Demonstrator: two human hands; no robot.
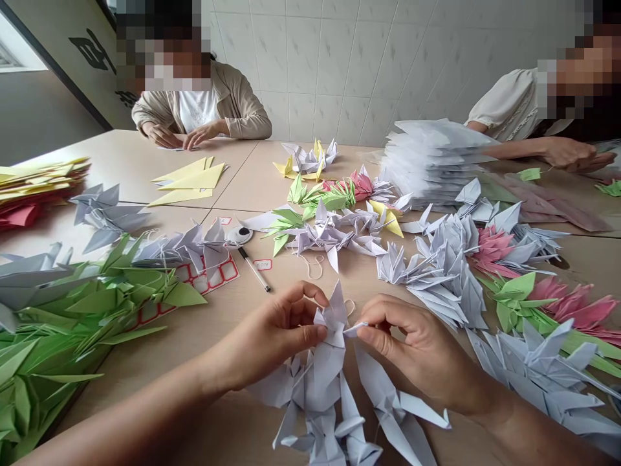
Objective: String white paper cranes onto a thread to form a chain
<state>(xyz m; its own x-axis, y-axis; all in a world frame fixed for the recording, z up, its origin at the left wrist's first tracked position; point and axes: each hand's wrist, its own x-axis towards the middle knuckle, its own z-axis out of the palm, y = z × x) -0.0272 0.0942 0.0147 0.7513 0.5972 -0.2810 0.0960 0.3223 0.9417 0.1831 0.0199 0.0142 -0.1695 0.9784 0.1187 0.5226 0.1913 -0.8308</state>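
A white origami paper crane is held up between both hands near the front of the table. My left hand pinches its body between thumb and fingers. With thumb and forefinger, my right hand grips a narrow folded point of the same crane. Just below, several white paper cranes hang or lie in a cluster, and another white crane rests to their right under my right hand. A thin loop of string shows behind the held crane.
Green cranes are heaped at left, white cranes at right with pink ones. A black pen and a tape roll lie mid-table. Yellow sheets and a translucent stack stand farther back. Two people sit opposite.
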